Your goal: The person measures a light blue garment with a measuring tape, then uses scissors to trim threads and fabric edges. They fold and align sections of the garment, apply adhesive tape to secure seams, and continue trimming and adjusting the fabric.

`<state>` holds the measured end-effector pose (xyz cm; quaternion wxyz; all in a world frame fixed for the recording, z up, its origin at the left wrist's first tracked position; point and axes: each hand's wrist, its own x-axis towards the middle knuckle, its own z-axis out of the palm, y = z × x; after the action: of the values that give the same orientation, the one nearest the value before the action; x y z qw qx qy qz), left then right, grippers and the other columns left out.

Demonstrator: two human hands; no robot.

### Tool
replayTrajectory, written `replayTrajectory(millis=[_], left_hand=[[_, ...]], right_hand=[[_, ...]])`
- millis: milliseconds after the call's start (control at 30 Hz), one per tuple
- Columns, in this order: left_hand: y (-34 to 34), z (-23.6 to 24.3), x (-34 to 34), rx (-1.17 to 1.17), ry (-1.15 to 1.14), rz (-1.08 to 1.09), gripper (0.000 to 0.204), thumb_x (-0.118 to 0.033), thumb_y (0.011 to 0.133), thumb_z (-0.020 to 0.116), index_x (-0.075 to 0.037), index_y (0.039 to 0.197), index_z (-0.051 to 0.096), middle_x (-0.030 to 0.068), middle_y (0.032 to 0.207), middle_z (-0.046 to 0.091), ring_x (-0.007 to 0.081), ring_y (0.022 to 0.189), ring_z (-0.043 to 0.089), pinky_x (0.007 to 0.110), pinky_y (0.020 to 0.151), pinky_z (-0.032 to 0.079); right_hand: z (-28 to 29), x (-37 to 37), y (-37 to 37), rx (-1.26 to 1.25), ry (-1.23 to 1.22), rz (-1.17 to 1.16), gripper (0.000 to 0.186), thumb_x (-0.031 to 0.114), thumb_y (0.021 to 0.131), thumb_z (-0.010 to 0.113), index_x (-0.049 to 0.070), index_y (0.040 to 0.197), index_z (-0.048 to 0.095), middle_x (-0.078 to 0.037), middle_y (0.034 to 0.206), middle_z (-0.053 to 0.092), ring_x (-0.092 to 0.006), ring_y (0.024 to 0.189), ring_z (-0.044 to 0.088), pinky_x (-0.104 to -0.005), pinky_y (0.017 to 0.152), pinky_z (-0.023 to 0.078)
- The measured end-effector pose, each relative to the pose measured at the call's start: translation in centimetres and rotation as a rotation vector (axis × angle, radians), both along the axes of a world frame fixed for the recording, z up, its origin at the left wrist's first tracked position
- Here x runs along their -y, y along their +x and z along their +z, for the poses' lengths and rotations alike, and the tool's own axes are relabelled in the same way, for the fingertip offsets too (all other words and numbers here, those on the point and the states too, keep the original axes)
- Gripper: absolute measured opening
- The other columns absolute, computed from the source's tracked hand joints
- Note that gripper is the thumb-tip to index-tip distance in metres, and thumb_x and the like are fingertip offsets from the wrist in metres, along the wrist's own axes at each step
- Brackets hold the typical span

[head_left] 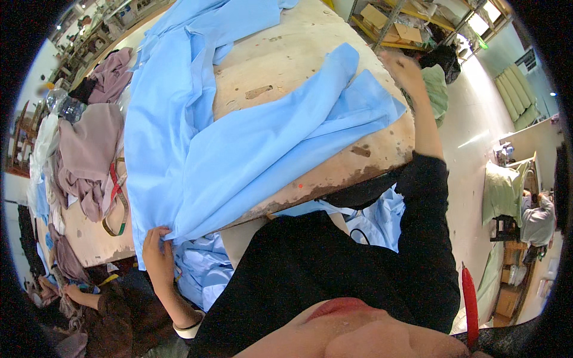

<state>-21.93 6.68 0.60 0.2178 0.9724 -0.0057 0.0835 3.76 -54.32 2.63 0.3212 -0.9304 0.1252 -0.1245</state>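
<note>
A light blue garment (233, 149) lies spread over a worn wooden table (310, 27), and two of its long narrow parts reach toward the right edge. At the near left, my left hand (157, 249) pinches its lower edge, fingers closed on the cloth. My right hand (404, 70) is past the ends of those long parts, by the table's far right edge, away from the cloth. Motion smears its fingers, so whether they are apart or closed cannot be told.
Mauve cloth (89, 143) and a tape measure (121, 209) lie on the left. More blue cloth (206, 265) is bunched below the table edge. A co-worker's hand (82, 295) shows at lower left. Shelves with cardboard boxes (394, 28) stand far right.
</note>
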Motion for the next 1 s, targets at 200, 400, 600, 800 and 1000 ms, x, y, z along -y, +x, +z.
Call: replayTrajectory(millis=[200,400,600,800,1000], left_hand=[[0.3,0.4,0.3,-0.013,0.004,-0.026,0.022,0.008,0.076,0.058,0.0,0.096,0.056,0.0153,0.1,0.062,0.0371,0.098,0.059,0.041,0.086,0.046],[0.2,-0.1,0.4,0.018,-0.001,0.001,0.023,0.01,0.076,0.054,0.001,0.097,0.055,0.0171,0.102,0.062,0.0382,0.1,0.059,0.042,0.087,0.046],[0.0,-0.8,0.6,0.043,0.027,0.09,0.022,0.01,0.08,0.053,0.0,0.1,0.05,0.0209,0.101,0.064,0.0413,0.098,0.06,0.043,0.085,0.046],[0.6,-1.1,-0.1,0.033,0.079,0.175,0.014,0.006,0.088,0.052,0.001,0.101,0.049,0.0245,0.098,0.063,0.0446,0.095,0.06,0.043,0.078,0.047],[0.5,-1.4,0.0,0.013,0.063,0.229,0.021,0.009,0.084,0.052,0.002,0.104,0.049,0.0247,0.1,0.063,0.0439,0.097,0.06,0.042,0.081,0.047]], right_hand=[[-3.6,1.6,-5.1,-0.025,-0.117,0.087,0.049,0.047,0.07,0.081,0.002,0.085,0.069,-0.01,0.078,0.068,-0.021,0.064,0.063,-0.0348,0.065,0.05],[-4.8,2.1,-3.6,-0.079,-0.116,0.128,0.03,0.029,0.078,0.076,0.003,0.092,0.071,-0.009,0.084,0.07,-0.0181,0.073,0.064,-0.0321,0.069,0.05],[-1.0,3.7,-3.5,0.233,0.299,0.105,0.03,0.025,0.085,0.072,0.004,0.106,0.068,-0.005,0.096,0.068,-0.0131,0.087,0.06,-0.0259,0.079,0.046],[3.8,4.2,0.5,0.324,0.386,0.037,0.033,0.021,0.092,0.065,0.003,0.12,0.061,-0.004,0.108,0.064,-0.0118,0.097,0.055,-0.024,0.086,0.042],[4.5,3.8,-7.9,0.46,0.655,0.225,0.037,0.022,0.096,0.059,0.005,0.129,0.055,-0.006,0.119,0.061,-0.0152,0.107,0.055,-0.0283,0.096,0.041]])
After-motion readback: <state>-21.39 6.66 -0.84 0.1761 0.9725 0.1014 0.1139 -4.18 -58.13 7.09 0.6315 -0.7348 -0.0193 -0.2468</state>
